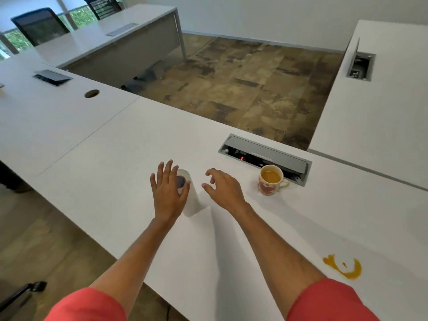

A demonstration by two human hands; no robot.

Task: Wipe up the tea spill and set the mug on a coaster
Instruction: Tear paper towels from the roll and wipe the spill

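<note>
A white paper towel roll (192,200) stands upright on the white table (115,170). My left hand (168,191) is over its top and left side with fingers spread straight, partly hiding it. Just right of the roll my right hand (222,188) hovers with loosely curled fingers, holding nothing. A mug (269,180) with red hearts, full of orange tea, stands further right, handle pointing right. The orange tea spill (345,266) lies on the table near the front right. No coaster is in view.
An open grey cable box (266,156) is sunk into the table just behind the mug. More white tables stand left, behind and right. The table's left edge drops to the floor, where a chair base (23,293) shows.
</note>
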